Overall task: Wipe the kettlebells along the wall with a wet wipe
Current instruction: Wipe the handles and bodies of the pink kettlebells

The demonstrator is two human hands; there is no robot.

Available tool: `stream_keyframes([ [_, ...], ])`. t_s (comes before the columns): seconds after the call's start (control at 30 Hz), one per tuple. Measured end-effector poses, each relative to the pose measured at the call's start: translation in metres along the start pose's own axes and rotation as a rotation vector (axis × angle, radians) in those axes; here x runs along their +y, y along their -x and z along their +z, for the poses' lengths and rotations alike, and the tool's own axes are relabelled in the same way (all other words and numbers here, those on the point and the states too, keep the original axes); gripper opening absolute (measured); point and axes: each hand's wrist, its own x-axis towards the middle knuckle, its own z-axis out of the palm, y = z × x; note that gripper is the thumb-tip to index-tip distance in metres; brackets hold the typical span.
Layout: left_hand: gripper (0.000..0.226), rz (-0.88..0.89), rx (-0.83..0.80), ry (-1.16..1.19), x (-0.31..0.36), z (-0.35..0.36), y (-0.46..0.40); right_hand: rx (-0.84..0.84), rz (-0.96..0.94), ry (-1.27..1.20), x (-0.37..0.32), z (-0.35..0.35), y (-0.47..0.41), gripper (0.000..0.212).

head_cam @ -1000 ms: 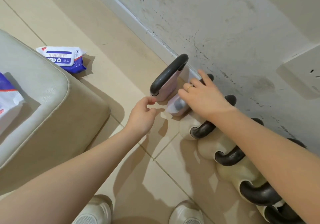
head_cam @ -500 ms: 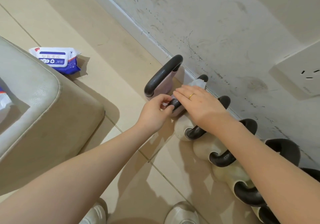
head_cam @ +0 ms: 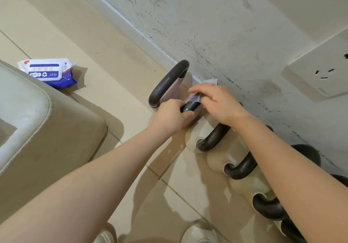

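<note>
Nearest us, cream kettlebells (head_cam: 216, 160) with black handles line the floor (head_cam: 120, 41) against the wall (head_cam: 216, 26). Our left hand (head_cam: 169, 118) closes its grip on a black handle (head_cam: 190, 106); our right hand (head_cam: 218, 101) presses the wet wipe (head_cam: 194, 98) around it. Farther off lies the wipe packet (head_cam: 49, 72).

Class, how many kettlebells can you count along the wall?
6: two pink kettlebells at the far end, four cream kettlebells toward the bottom right. The right arm may hide more.
</note>
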Motion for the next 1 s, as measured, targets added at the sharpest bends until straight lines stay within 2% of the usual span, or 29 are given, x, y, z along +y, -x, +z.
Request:
stream_keyframes([
  [0.03,0.033,0.014,-0.006,-0.031,-0.001,-0.001,0.001,0.069,0.035,-0.06,0.001,0.002,-0.001,0.038],
  [0.1,0.03,0.059,-0.013,-0.085,-0.005,-0.003,0.003,0.082,-0.017,0.084,0.0,0.009,-0.002,0.029],
  [0.13,0.027,0.089,-0.011,-0.102,-0.008,-0.003,0.005,0.013,-0.056,0.207,0.0,0.013,-0.003,0.033],
  [0.2,0.022,0.171,0.007,-0.106,-0.013,-0.004,0.01,-0.168,-0.155,0.441,-0.003,0.016,-0.005,0.055],
  [0.23,0.021,0.213,0.012,-0.098,-0.017,-0.004,0.014,-0.205,-0.188,0.498,-0.005,0.014,-0.006,0.061],
  [0.4,0.022,0.27,0.024,-0.087,-0.038,0.003,0.03,-0.023,-0.087,0.441,0.003,0.003,-0.004,0.04],
  [0.53,0.021,0.266,0.045,-0.079,-0.046,0.018,0.043,-0.137,-0.139,0.489,-0.002,0.009,0.011,0.042],
  [0.57,0.021,0.259,0.059,-0.071,-0.047,0.023,0.047,-0.143,-0.114,0.423,-0.001,0.006,0.012,0.043],
  [0.63,0.023,0.237,0.1,-0.056,-0.048,0.028,0.051,-0.088,0.055,0.246,0.001,0.0,0.007,0.042],
  [0.73,0.028,0.213,0.145,-0.049,-0.046,0.023,0.044,-0.011,0.22,0.142,-0.006,0.004,-0.004,0.042],
  [0.8,0.029,0.207,0.142,-0.053,-0.044,0.015,0.036,0.103,0.307,-0.019,-0.014,0.01,-0.008,0.037],
  [0.9,0.033,0.222,0.112,-0.058,-0.042,0.009,0.028,0.307,0.56,-0.587,-0.024,0.028,-0.01,0.031],
  [1.0,0.031,0.223,0.095,-0.027,-0.038,0.008,0.021,0.386,0.724,-1.068,-0.032,0.042,-0.013,0.041],
])
